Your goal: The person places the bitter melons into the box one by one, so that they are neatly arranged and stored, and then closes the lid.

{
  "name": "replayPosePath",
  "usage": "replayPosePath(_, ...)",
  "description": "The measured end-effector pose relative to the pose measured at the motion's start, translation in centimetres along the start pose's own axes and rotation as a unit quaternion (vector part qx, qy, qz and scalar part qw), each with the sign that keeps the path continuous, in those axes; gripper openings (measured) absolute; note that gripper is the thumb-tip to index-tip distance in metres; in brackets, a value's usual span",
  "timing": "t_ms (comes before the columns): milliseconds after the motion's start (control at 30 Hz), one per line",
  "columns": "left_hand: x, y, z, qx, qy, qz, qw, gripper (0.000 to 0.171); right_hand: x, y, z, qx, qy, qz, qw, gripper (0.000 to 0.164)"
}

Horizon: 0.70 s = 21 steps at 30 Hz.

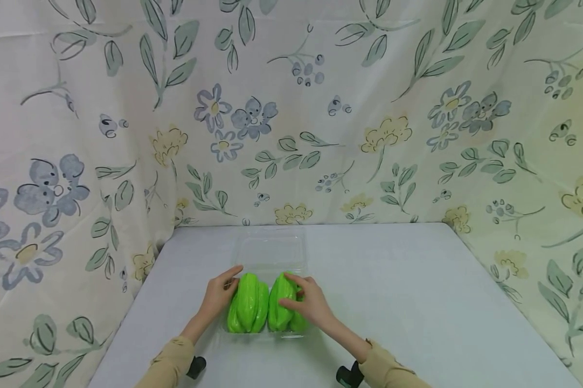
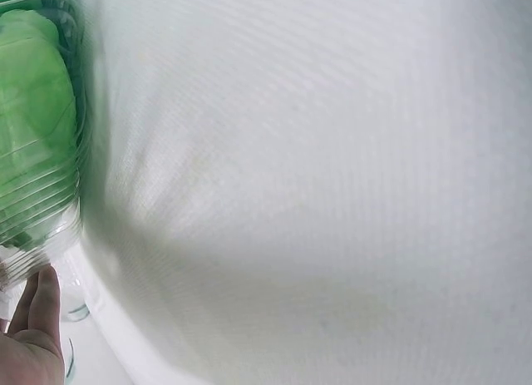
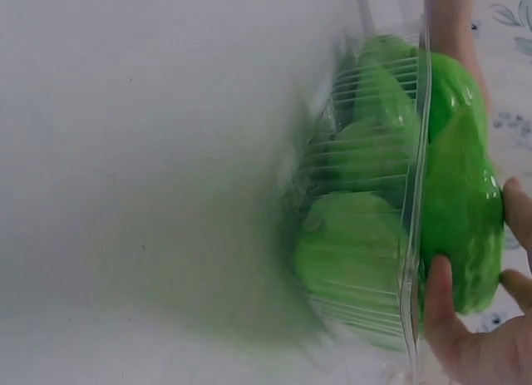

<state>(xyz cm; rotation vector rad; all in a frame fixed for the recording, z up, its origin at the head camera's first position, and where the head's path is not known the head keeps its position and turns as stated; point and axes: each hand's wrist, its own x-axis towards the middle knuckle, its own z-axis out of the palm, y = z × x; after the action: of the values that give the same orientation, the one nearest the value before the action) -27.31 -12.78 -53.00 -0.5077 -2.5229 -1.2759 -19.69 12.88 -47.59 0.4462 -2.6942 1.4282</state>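
A clear plastic clamshell box (image 1: pixel 291 334) holds several bright green, ridged fruits resembling star fruit; its lid (image 1: pixel 270 253) lies folded back behind it. My left hand (image 1: pixel 220 291) is at the box's left side beside the left fruits (image 1: pixel 248 304). In the left wrist view its fingers (image 2: pixel 46 306) reach, fairly straight, to the box's end wall. On the right, my right hand (image 1: pixel 313 303) holds a green fruit (image 3: pixel 461 210) between thumb and fingers. That fruit rises above the box rim, with other green fruit (image 3: pixel 349 244) beneath it, seen through the ribbed wall.
A white table (image 1: pixel 393 291) extends around the box, farthest to the right. Behind it and at the sides hangs a floral curtain (image 1: pixel 291 118). Dark devices (image 1: pixel 196 367) show at both wrists, next to tan sleeves (image 1: pixel 167 358).
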Motion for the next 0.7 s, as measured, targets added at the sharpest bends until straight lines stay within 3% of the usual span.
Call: replayPosePath(700, 0.00, -0.10, -0.06, 0.006, 0.004, 0.004, 1.0000, 0.036, -0.35, -0.11, -0.02, 0.004, 0.011, 0.009, 1.000, 0.059)
